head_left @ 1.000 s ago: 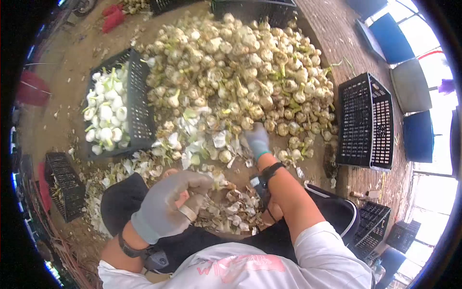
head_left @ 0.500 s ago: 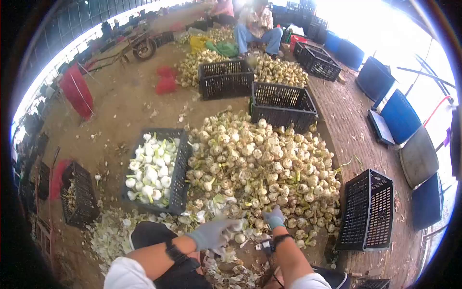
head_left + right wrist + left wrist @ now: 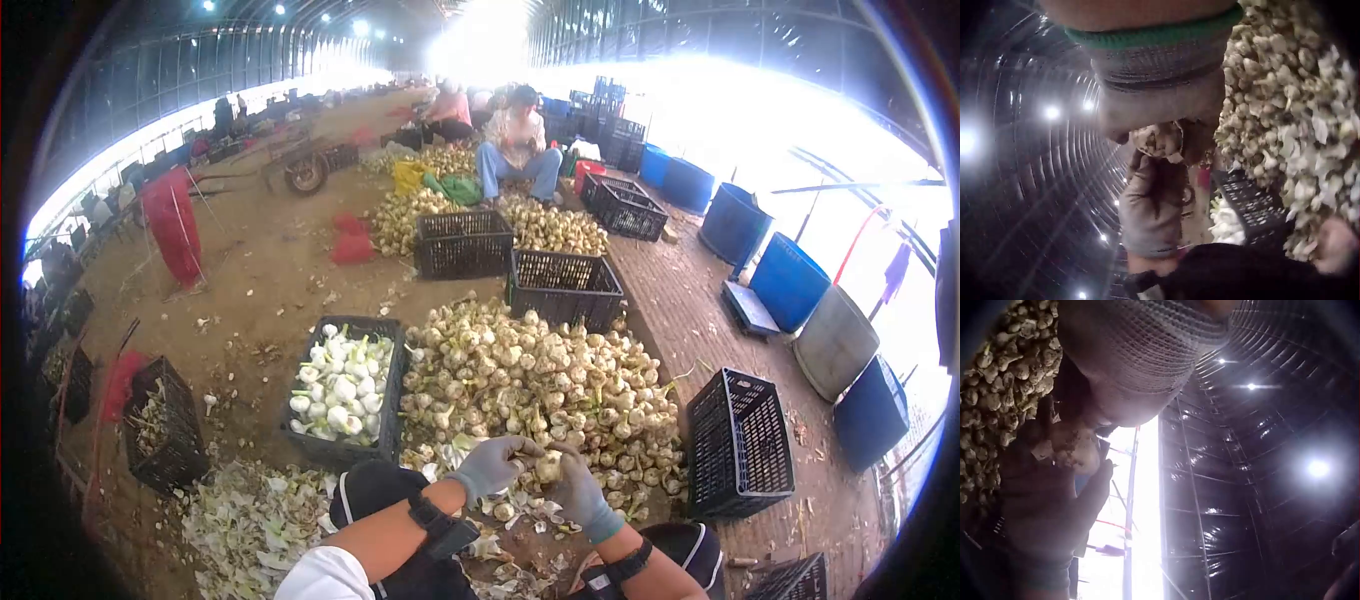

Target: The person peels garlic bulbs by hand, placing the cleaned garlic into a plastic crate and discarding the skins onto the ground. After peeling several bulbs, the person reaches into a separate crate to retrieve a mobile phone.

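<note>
Between my two gloved hands is a garlic bulb (image 3: 548, 466) with a dry, brownish skin, raised over the near edge of a big pile of unpeeled garlic (image 3: 540, 380). My right hand (image 3: 580, 495) grips it from the right, fingers curled round it. From the other side my left hand (image 3: 488, 467) bends its fingers and thumb in and pinches at the bulb. The right wrist view shows the same bulb (image 3: 1160, 139) with the left glove (image 3: 1150, 209) up against it. In the left wrist view the bulb (image 3: 1075, 447) sits in the right hand's fingers.
Left of the pile stands a black crate (image 3: 398, 400) full of clean white garlic (image 3: 340, 385). Loose peelings (image 3: 255, 530) cover the ground at lower left. Other black crates (image 3: 740, 440) stand right and behind. A seated person (image 3: 520, 150) works farther back; blue tubs (image 3: 735, 222) line the right.
My right hand has come up from the pile with a garlic bulb, and my left hand has moved right to meet it. The head view has tilted up, showing more of the shed.
</note>
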The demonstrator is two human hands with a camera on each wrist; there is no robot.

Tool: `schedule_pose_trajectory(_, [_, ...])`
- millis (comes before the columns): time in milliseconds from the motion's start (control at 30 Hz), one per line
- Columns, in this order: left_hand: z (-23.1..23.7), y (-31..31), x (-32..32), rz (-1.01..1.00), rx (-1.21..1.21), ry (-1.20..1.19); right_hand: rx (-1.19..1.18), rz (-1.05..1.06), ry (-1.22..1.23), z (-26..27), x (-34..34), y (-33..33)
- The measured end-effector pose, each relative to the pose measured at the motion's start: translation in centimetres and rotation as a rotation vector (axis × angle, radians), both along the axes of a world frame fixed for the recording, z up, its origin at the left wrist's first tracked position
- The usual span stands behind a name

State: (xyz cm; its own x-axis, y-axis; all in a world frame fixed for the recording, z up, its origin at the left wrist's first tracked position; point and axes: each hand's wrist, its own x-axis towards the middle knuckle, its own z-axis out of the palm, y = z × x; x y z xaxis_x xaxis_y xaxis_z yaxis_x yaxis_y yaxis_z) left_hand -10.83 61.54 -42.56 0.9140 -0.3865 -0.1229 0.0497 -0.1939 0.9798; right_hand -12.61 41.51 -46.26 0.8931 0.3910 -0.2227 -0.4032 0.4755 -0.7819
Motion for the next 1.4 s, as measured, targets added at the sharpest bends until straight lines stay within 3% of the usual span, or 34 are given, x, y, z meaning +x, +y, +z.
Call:
schedule_pose_trajectory(33, [-0.2, 0.1, -0.3, -0.061, -0.026, -0.120, 0.151, -0.002, 0.055, 1.0, -0.9, 0.3])
schedule_pose_trajectory(133, [1.4, -0.7, -2.1, 0.031, -0.139, -0.122, 0.162, -0.101, -0.056, 4.0, -3.8, 0.8])
schedule_pose_trajectory(200, [1.6, -1.8, -2.9, 0.111, -0.204, -0.053, 0.087, -0.160, -0.097, 2.3, -3.8, 0.5])
schedule_pose_trajectory(267, [3.3, -2.5, -4.3, 0.212, -0.478, 0.285, -0.528, -0.498, -0.717, 0.1, -3.8, 0.6])
schedule_pose_trajectory(300, [2.9, -2.9, -4.6, 0.194, -0.563, 0.321, -0.869, -0.597, -0.982, 2.2, -4.5, 0.6])
schedule_pose_trajectory(333, [2.0, -3.2, -4.5, 0.190, -0.561, 0.315, -0.867, -0.603, -0.986, 2.6, -5.3, 0.4])
schedule_pose_trajectory(400, [0.8, -3.8, -4.3, 0.145, -0.607, 0.322, -1.174, -0.621, -1.203, 3.0, -6.4, 0.3])
schedule_pose_trajectory(567, [0.3, -4.9, -5.7, 0.216, -0.688, 0.300, -1.195, -0.595, -1.289, 2.2, -7.5, -0.6])
schedule_pose_trajectory(667, [0.5, -5.0, -6.5, 0.179, -0.678, 0.186, -1.138, -0.605, -1.366, 1.8, -7.2, -1.0])
schedule_pose_trajectory(733, [0.2, -4.9, -6.5, 0.133, -0.709, 0.246, -1.173, -0.619, -1.405, 1.1, -7.0, -1.3])
schedule_pose_trajectory(833, [-0.3, -4.7, -6.4, 0.082, -0.613, 0.179, -1.136, -0.638, -1.392, 0.8, -7.1, -1.6])
schedule_pose_trajectory(900, [-0.8, -4.5, -6.4, 0.073, -0.419, 0.062, -1.175, -0.581, -1.412, 0.3, -6.9, -1.9])
schedule_pose_trajectory(1000, [-0.9, -4.7, -6.4, 0.054, -0.449, -0.086, -1.107, -0.631, -1.306, 0.3, -6.5, -1.6])
schedule_pose_trajectory(1033, [0.5, -4.7, -7.0, 0.140, -0.283, -0.126, -1.093, -0.637, -1.347, 0.3, -6.2, -1.4])
schedule_pose_trajectory(1067, [0.1, -5.0, -6.9, 0.135, -0.287, -0.118, -1.102, -0.634, -1.341, 0.3, -6.2, -1.3])
schedule_pose_trajectory(1133, [-0.6, -5.7, -6.7, 0.294, -0.706, 0.181, -1.171, -0.646, -1.386, 1.6, -6.3, -0.6])
schedule_pose_trajectory(1267, [-1.7, -5.9, -6.2, 0.403, -0.529, 0.055, -1.158, -0.566, -1.404, 0.4, -5.5, -0.6])
schedule_pose_trajectory(1300, [-2.4, -5.5, -5.7, 0.385, -0.316, -0.085, -1.119, -0.582, -1.332, 0.2, -5.5, -0.4])
schedule_pose_trajectory(1333, [-1.7, -5.3, -5.9, 0.403, -0.265, -0.098, -1.121, -0.553, -1.308, 0.6, -5.5, -0.4])
schedule_pose_trajectory(1367, [-3.3, -5.5, -5.2, 0.546, -0.023, -0.179, -1.024, -0.577, -1.201, 0.9, -5.2, -0.5])
schedule_pose_trajectory(1400, [-3.2, -5.1, -5.0, 0.435, -0.166, -0.082, -0.931, -0.593, -1.079, 1.0, -5.1, -0.4])
